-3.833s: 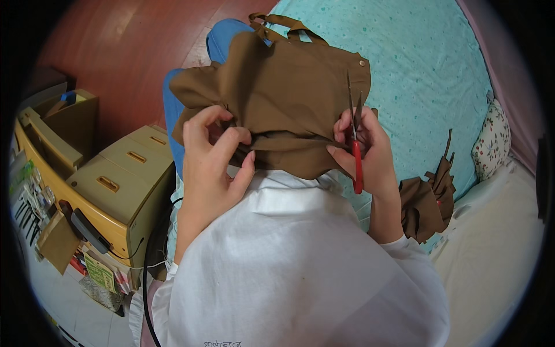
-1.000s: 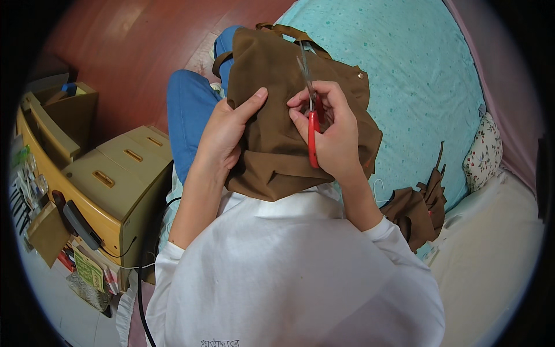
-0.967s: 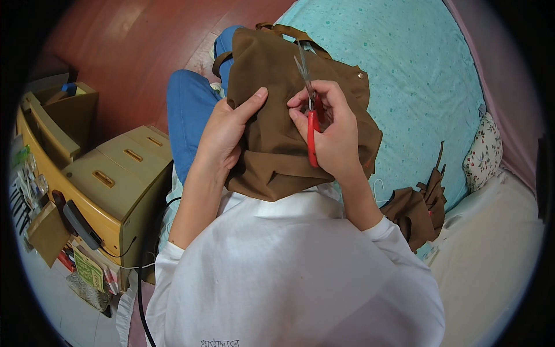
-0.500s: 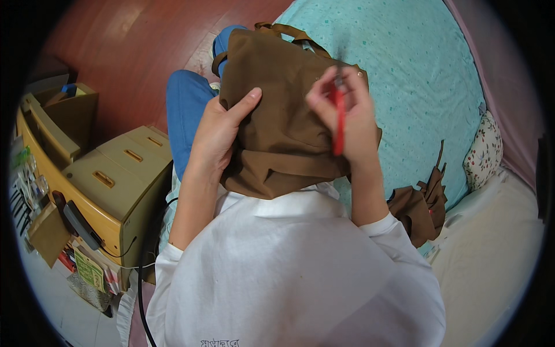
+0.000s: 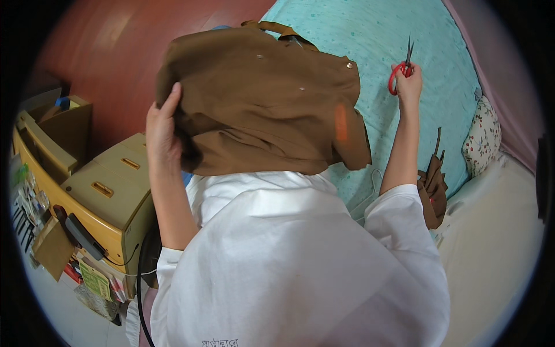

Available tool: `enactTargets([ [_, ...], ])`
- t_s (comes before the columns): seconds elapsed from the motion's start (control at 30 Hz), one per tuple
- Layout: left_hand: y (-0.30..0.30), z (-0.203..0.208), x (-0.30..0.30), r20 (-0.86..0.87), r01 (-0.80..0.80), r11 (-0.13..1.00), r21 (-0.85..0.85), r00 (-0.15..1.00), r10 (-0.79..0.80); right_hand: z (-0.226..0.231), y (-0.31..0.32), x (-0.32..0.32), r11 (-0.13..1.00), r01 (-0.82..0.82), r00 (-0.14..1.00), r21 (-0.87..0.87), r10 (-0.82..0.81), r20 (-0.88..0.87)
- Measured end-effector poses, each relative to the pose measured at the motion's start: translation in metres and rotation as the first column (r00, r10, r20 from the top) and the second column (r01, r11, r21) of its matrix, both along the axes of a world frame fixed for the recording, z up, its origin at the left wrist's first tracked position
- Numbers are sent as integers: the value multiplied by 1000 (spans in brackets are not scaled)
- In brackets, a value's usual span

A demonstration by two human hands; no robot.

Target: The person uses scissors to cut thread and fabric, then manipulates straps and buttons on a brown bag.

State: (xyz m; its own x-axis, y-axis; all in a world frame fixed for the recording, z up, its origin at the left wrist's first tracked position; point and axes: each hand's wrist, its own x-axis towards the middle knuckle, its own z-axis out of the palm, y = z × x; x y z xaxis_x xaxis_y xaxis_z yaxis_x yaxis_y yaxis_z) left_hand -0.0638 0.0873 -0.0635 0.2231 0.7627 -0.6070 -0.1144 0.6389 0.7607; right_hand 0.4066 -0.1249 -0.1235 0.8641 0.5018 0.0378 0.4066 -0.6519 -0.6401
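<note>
A brown cloth article (image 5: 248, 98) with a strap, small metal snaps and an orange patch is spread across my lap; I cannot tell its exact kind. My left hand (image 5: 165, 130) grips its left edge, thumb on top and the other fingers mostly hidden behind the fabric. Away to the right, my right hand (image 5: 409, 87) is closed around the handles of red-handled scissors (image 5: 409, 58). Their dark blades point up and away from me, over the turquoise bed sheet (image 5: 370, 34), apart from the cloth.
Another brown cloth piece (image 5: 432, 191) with thin ties lies to the right, near a floral pillow (image 5: 483, 144). On the left stand beige drawers (image 5: 110, 173) with a dark cable (image 5: 140, 301) beside them. Reddish floor (image 5: 127, 58) shows at the far left.
My right hand has swung right with the scissors, off the cloth. My left hand has moved left and up, stretching the cloth wider, and the orange patch now shows.
</note>
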Motion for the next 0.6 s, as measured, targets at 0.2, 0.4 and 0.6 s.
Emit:
enactTargets([
  [0.2, 4, -16, -38, -79, -37, 999, 17, 996, 38, -44, -72, 18, 729, -12, 991, -685, 98, 88],
  [0.4, 1, -29, -57, -67, -49, 999, 0, 997, 49, -6, -59, -53, 980, -90, 933, -177, 21, -359],
  [0.6, 9, -37, -71, -84, 6, 1000, -14, 996, -7, 44, -45, -114, 979, -203, 623, -3, 127, -772],
])
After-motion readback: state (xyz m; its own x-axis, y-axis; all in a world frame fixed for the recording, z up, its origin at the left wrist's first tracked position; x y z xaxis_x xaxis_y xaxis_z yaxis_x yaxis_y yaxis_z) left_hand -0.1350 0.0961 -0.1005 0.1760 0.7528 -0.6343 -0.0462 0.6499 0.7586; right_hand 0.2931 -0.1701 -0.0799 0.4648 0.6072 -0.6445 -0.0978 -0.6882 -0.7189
